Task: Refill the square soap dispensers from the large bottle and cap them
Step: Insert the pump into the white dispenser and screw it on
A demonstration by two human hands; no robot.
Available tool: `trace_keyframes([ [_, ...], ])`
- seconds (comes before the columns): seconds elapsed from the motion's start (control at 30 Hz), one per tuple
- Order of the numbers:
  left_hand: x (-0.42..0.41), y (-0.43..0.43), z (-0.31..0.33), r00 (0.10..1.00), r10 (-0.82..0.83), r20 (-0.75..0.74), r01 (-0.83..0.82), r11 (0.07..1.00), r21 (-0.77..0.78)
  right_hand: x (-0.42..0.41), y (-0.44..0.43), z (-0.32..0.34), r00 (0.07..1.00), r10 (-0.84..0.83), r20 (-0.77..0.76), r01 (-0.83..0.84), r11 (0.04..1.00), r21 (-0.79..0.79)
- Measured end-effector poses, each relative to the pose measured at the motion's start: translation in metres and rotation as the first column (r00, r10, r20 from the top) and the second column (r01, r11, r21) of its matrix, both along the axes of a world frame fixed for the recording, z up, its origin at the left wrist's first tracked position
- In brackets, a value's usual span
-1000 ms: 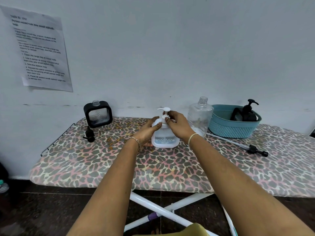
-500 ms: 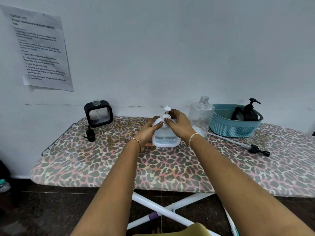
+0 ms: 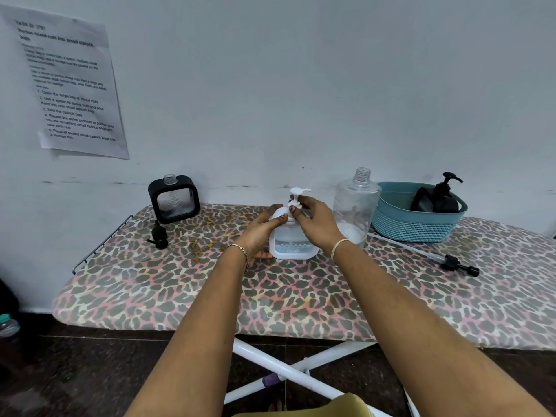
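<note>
Wall notice (image 3: 72, 85) print illegible (blurred)

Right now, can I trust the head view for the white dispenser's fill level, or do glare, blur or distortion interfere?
Head view: soft, even light, no glare on the dispenser; its lower window is fairly sharp, but the left hand and right hand cover its top. Head view: wide-angle bending toward the edges; the poster text is blurred.
</note>
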State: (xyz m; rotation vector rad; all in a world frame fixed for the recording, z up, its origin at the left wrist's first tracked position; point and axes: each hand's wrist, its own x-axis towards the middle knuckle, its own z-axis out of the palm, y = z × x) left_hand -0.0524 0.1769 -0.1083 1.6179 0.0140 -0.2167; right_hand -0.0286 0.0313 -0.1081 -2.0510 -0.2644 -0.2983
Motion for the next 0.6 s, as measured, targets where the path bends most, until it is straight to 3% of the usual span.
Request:
trace_keyframes([
  [0.3, 0.002, 0.000, -0.002, 0.999, 0.039, -0.004, -0.039, 0.999, -0.031, 0.006, 0.009, -0.011, 0.969, -0.202, 0.141, 0.217, 0.971, -0.098],
  [0.6, 0.001, -0.001, -0.004, 0.999, 0.042, -0.003, -0.042, 0.994, -0.102, 0.007, 0.019, -0.010, 0.929, -0.329, 0.172, 0.346, 0.935, -0.075],
])
